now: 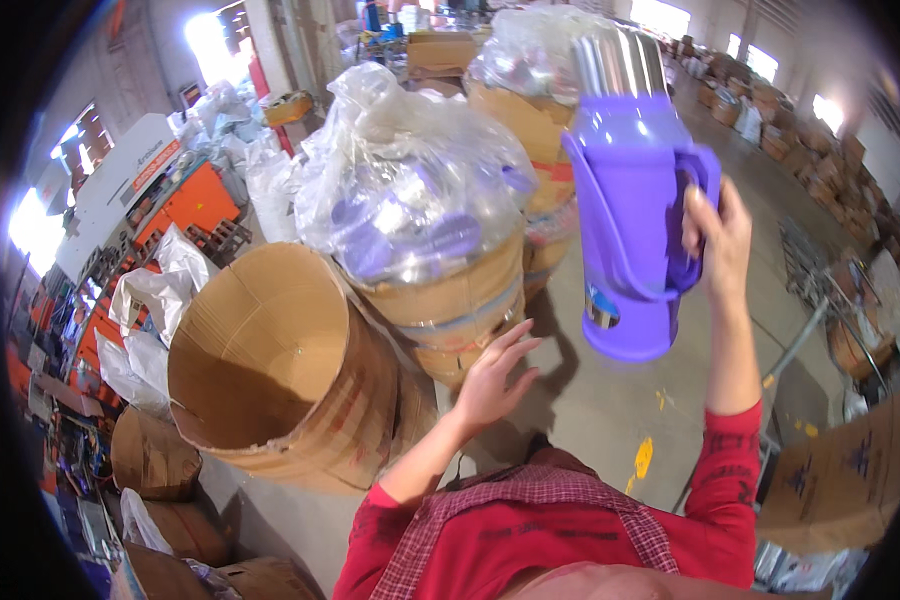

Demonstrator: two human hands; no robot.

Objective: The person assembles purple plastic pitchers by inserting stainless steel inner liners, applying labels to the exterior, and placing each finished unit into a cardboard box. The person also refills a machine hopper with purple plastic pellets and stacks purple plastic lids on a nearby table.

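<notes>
My right hand [720, 235] grips the side handle of a purple thermos jug [625, 225], which hangs upright in front of me at the right. A shiny metal cap tops the jug, and a purple carrying handle slants down across its body. My left hand [497, 375] holds nothing; its fingers are stretched out beside a large round cardboard drum [450, 300]. Clear plastic sheeting [410, 150] bulges over that drum, with purple parts [400, 240] showing through. An open cardboard drum [260, 340] stands left of my left hand, its visible inside wall bare.
Another plastic-topped drum [530, 110] stands behind. White sacks [155, 310] and an orange and white machine [185, 200] are at the left. A metal frame [805, 330] and a cardboard box [850, 470] are on the right. Stacked cartons [820, 170] line the far right.
</notes>
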